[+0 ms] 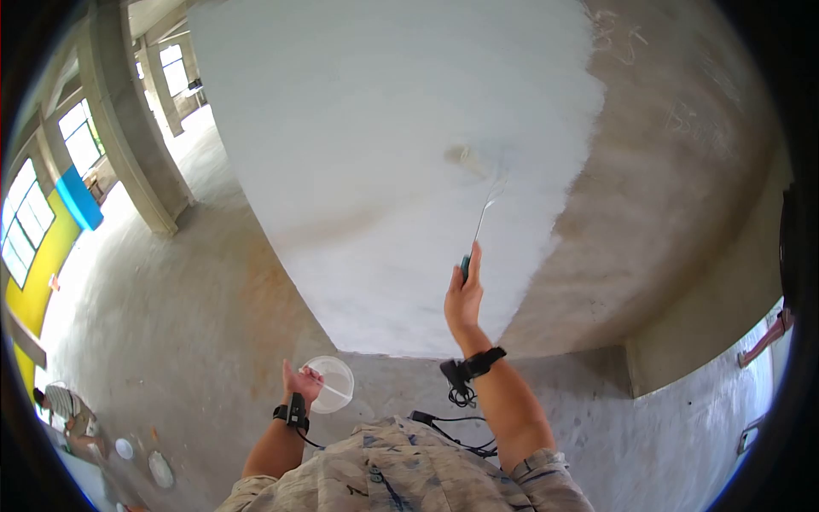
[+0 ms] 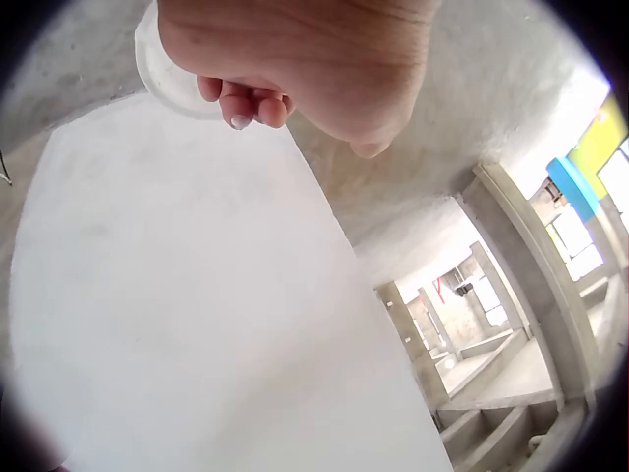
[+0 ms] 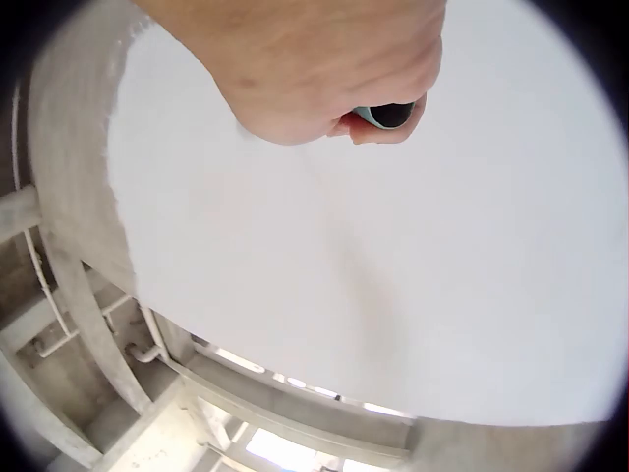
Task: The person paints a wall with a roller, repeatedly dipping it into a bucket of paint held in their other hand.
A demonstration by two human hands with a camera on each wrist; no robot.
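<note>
Right hand (image 1: 463, 300): raised against the white painted wall (image 1: 384, 154), my fingers clenched round the roller handle (image 1: 465, 267); the right wrist view bears this out, with the handle's dark butt end showing beneath my curled fingers (image 3: 295, 69). From the handle a thin metal shaft (image 1: 485, 213) runs up to the roller sleeve (image 1: 467, 159); the sleeve lies against the painted wall, high up and near its right edge; it is blurred, so I cannot tell its condition.

Left hand (image 1: 303, 384): held low, below the bottom edge of the painted wall; thumb and fingers curled on the rim of a round white bowl (image 1: 334, 384); the left wrist view shows the same rim under my bent fingertips; contents not discernible.

Surroundings: bare grey plaster (image 1: 674, 171) directly right of the painted wall; concrete floor (image 1: 171, 341) to its lower left; concrete columns (image 1: 128, 136) further left; a crouched person (image 1: 64, 410) well away to the lower left.
</note>
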